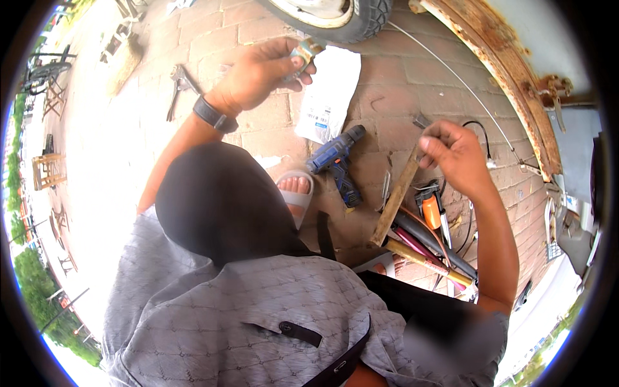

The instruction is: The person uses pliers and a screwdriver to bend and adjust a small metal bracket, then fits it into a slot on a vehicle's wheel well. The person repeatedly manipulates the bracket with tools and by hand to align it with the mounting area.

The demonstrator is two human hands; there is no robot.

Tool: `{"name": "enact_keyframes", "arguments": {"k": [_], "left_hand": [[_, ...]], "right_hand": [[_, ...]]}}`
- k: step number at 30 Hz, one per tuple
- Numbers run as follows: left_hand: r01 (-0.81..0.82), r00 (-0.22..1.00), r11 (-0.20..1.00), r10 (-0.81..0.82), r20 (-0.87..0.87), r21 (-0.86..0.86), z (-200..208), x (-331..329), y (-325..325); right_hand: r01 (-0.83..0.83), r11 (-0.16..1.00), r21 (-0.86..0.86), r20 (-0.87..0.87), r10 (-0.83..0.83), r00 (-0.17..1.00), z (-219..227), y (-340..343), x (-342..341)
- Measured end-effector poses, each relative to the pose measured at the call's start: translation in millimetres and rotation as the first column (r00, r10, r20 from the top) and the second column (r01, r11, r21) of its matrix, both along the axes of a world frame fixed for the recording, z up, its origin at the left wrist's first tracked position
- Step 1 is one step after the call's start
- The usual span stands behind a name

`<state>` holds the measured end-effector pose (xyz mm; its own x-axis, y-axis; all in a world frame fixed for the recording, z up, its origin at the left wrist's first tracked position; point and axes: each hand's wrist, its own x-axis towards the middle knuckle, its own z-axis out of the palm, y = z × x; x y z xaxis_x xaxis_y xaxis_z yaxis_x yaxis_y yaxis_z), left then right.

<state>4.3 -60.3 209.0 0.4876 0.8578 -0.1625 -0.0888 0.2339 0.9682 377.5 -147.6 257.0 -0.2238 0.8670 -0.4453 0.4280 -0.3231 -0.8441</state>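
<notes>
My left hand (271, 68), below the wheel, pinches a small light-blue and brass-coloured piece (308, 50) between thumb and fingers; its exact kind is unclear. On the right, my right hand (451, 151) is closed round the upper part of a worn, wooden tool handle (396, 201). A dark, flat end (422, 120) shows just beyond the fingers and seems to belong to the same tool. Between the hands, a white plastic mailing bag (332, 90) with a printed label lies on the bricks. Just below it rests a blue and black cordless drill (338, 161).
A tyre (371, 22) stands at the far side. Locking pliers (180, 87) lie left of my wrist. An orange-handled tool (431, 211), a yellow handle (429, 261) and several other tools are heaped at lower right. A rusty metal edge (516, 71) curves along the right. My sandalled foot (296, 190) is near the drill.
</notes>
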Motion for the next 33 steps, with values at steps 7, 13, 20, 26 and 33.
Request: {"name": "enact_keyframes", "arguments": {"k": [7,13,20,26,33], "left_hand": [[0.003,0.987,1.000,-0.002,0.161,-0.006,-24.3,-8.0,-8.8],[-0.061,0.960,0.998,0.064,0.271,-0.018,-47.7,-16.8,-5.9],[-0.632,0.771,0.715,0.540,-0.338,-0.299,-152.6,-71.5,-5.5],[-0.708,0.440,0.658,0.695,-0.569,0.255,-214.3,-111.3,8.4],[-0.807,0.215,0.569,0.536,-0.816,0.161,-202.5,-85.5,27.1]], "right_hand": [[-0.136,0.989,-0.056,0.073,0.139,0.988,-37.9,-8.4,-40.9],[-0.291,0.956,-0.035,0.212,0.291,0.933,-85.2,-13.1,-75.4],[-0.371,0.928,0.032,0.252,0.352,0.902,-126.2,-36.0,-119.8],[-0.446,0.894,-0.027,0.279,0.436,0.856,-138.8,-44.8,-132.8],[-0.460,0.888,0.021,0.315,0.431,0.846,-147.7,-47.5,-128.7]]}}
